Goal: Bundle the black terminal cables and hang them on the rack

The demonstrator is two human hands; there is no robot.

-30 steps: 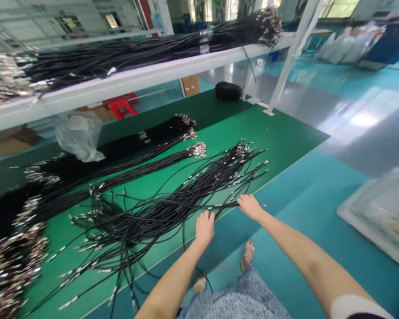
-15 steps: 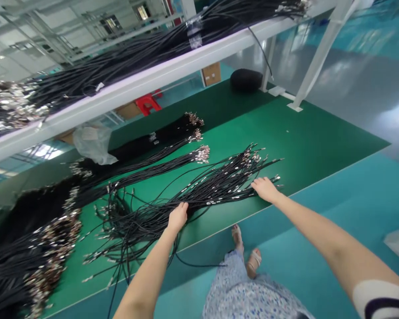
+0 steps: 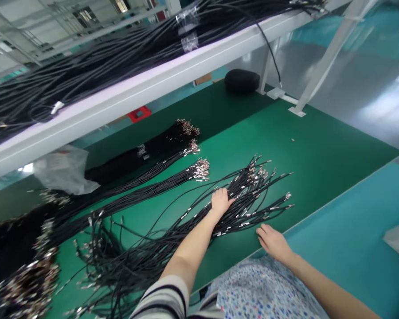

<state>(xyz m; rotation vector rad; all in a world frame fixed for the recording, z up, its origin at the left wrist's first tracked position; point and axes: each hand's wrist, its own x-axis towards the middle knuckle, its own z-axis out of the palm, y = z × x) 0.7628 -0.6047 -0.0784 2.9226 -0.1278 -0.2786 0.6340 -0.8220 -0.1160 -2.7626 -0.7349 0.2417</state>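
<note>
A loose bundle of thin black cables [image 3: 199,221] with shiny metal ends lies across the green tabletop [image 3: 319,168]. My left hand [image 3: 221,202] is closed over the upper side of this bundle, close to its right end, fingers curled down and thumb out to the right. At the front edge of the table, just below the cable ends, my right hand [image 3: 274,243] has loosely bent fingers slightly apart and holds nothing visible. The tangled left part of the bundle is partly covered by my left forearm.
Behind lie neater cable bundles [image 3: 166,181] with coppery ends, and a clear plastic bag [image 3: 64,170]. More cables fill the left. A white shelf beam [image 3: 146,86] carrying cables crosses above. A black rounded object [image 3: 242,81] sits at the back near the shelf post [image 3: 326,57].
My left hand has moved right along the bundle, towards its end. My right hand has left the cables and come down to the table's front edge. The camera view has shifted.
</note>
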